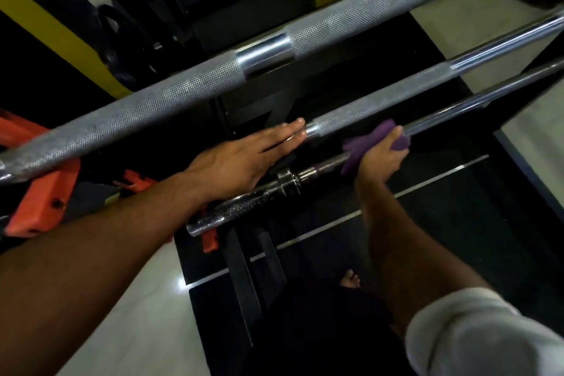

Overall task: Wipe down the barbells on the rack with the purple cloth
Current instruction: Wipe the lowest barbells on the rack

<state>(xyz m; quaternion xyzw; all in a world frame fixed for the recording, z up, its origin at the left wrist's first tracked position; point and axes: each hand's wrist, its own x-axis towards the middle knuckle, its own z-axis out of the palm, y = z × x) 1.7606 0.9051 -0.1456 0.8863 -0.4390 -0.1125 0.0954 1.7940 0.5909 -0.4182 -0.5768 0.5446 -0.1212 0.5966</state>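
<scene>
Three steel barbells run diagonally from lower left to upper right. The top barbell (189, 91) is thick and knurled. Below it lies the middle barbell (381, 101), and my left hand (244, 159) rests flat on it with straight fingers. My right hand (378, 159) grips the purple cloth (381, 139), which is wrapped around the shaft of the lowest barbell (259, 197). That bar's chrome end sleeve points toward the lower left.
Orange rack hooks (42, 195) stand at the left, and a yellow and black frame (70, 40) rises behind the bars. Below are a black rack base (241, 278), a pale tiled floor (146, 314) and a bare foot (350, 279).
</scene>
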